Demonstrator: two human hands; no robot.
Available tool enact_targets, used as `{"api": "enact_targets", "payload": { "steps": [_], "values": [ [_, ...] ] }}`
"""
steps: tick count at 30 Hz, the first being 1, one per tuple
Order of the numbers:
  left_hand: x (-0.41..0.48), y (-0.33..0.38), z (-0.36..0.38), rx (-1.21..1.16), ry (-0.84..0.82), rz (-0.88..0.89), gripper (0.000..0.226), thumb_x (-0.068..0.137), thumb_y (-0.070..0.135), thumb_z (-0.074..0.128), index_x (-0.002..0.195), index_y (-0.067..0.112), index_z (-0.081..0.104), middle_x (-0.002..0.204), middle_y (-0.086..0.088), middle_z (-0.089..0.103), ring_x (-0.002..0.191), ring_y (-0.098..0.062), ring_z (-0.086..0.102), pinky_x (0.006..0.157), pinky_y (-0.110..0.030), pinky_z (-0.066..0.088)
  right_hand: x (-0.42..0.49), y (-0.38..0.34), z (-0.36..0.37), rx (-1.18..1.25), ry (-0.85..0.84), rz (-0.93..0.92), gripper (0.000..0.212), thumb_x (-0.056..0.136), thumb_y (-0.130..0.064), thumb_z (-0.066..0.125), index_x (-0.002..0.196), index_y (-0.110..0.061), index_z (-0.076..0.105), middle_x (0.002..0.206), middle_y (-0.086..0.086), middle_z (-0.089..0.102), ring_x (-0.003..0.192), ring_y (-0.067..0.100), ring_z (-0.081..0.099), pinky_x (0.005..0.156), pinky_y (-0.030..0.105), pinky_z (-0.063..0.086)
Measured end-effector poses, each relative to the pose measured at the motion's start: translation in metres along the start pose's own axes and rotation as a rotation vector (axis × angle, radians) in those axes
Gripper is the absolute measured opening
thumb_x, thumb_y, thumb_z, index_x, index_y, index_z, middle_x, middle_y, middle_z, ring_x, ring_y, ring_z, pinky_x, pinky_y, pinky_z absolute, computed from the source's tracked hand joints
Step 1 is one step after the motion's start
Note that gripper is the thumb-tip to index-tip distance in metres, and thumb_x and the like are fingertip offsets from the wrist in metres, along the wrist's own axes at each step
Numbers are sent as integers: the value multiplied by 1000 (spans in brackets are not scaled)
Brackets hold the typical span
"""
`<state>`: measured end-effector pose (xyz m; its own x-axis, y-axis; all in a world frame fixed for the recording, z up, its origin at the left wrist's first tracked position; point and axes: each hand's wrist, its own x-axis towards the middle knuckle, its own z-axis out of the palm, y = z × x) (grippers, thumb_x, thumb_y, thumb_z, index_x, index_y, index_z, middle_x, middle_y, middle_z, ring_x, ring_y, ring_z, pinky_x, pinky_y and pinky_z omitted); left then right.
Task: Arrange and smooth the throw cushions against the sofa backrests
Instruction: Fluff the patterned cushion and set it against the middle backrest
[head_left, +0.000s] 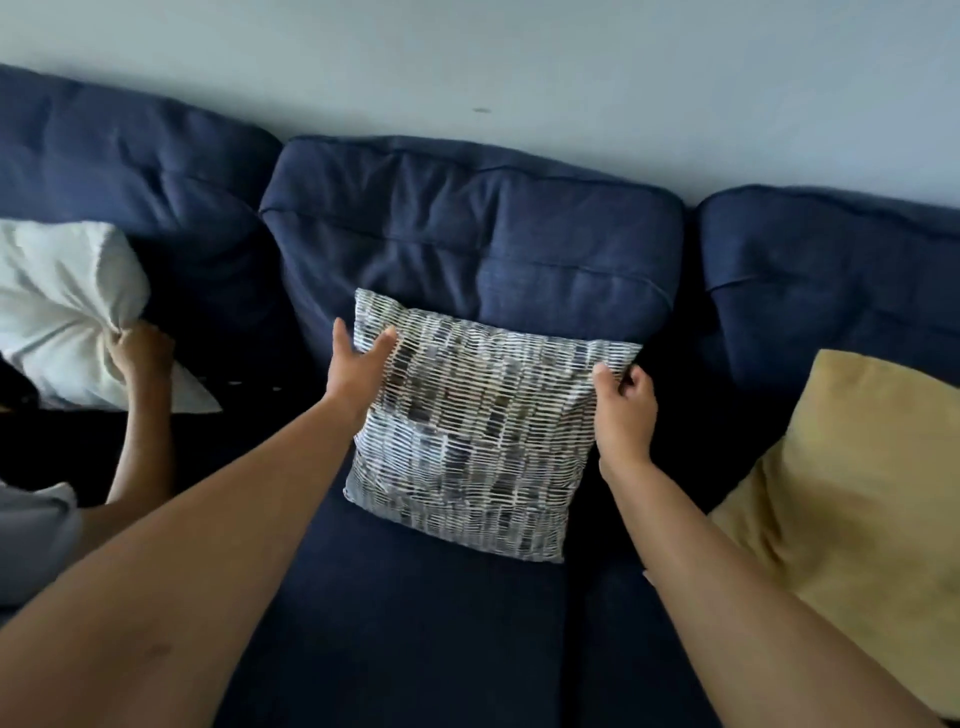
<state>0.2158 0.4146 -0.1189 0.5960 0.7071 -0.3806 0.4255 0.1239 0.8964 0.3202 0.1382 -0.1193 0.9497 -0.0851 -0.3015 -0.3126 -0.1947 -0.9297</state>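
Observation:
A grey-and-white patterned cushion (483, 431) leans against the middle backrest (467, 228) of a dark blue sofa. My left hand (358, 371) grips its upper left corner, thumb on the front face. My right hand (623, 405) pinches its upper right corner. A mustard yellow cushion (852, 499) leans at the right backrest (831, 260). A white cushion (62, 312) sits against the left backrest (156, 171).
Another person's hand (137, 353) grips the white cushion at the left, with a grey sleeve (31, 540) below it. The pale wall (571, 67) runs behind the sofa. The blue seat (405, 639) lies below the patterned cushion.

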Motion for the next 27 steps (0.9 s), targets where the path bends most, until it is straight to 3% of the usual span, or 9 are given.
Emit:
{"api": "enact_targets", "payload": {
  "steps": [2,4,6,8,11,16,21,24,27],
  "values": [
    [10,3,5,-31,-6,-39,96,92,53,66,162,27,5,166,-5,25,147,-26,34,118,-47,33,0,0,8,13,32,10,55,96,-34,64,142,-7,51,136,11,62,121,28,61,103,41,49],
    [16,4,11,-116,23,-57,72,95,45,67,154,17,36,151,-10,50,130,-27,55,110,-49,45,-2,2,14,42,70,24,40,94,-30,65,127,-6,63,121,11,69,110,28,66,98,44,53],
    [15,9,14,-227,66,-49,27,98,36,64,111,13,67,110,-9,74,102,-26,70,96,-46,56,-6,1,17,113,96,-1,16,93,-25,66,100,-12,71,100,7,74,93,23,69,90,45,56],
    [13,16,11,-300,120,0,20,100,33,60,90,18,67,89,-1,73,89,-20,70,86,-40,60,-9,-3,15,152,151,-79,12,92,-25,66,82,-18,68,86,-1,73,79,13,67,79,36,56],
    [10,20,3,-390,204,128,19,102,32,56,90,22,66,86,7,70,80,-8,67,73,-27,55,-13,-8,9,141,202,-179,15,91,-31,63,79,-23,64,81,-8,70,68,-6,63,66,18,48],
    [2,7,-4,-334,163,112,19,103,37,54,92,24,62,94,3,67,86,-12,63,77,-29,53,-20,4,11,130,128,-84,11,96,-33,63,87,-26,65,92,-6,72,84,8,68,75,26,53],
    [13,29,-15,-372,171,161,11,98,30,62,92,24,68,86,5,68,81,-10,63,73,-27,56,-20,-4,7,180,238,-147,17,96,-27,64,79,-24,66,77,-10,67,60,-12,60,56,8,44],
    [19,41,-17,-370,216,227,9,98,24,62,95,23,70,86,6,68,78,-7,62,72,-23,56,-18,-12,6,175,308,-219,16,95,-26,62,80,-25,66,77,-12,67,62,-11,60,58,9,45],
    [19,34,-13,-331,279,184,11,101,23,59,105,18,68,95,3,67,87,-10,62,82,-29,56,-17,-7,10,119,324,-190,12,98,-23,59,92,-17,67,83,-7,66,74,1,61,74,27,51]
  ]
}}
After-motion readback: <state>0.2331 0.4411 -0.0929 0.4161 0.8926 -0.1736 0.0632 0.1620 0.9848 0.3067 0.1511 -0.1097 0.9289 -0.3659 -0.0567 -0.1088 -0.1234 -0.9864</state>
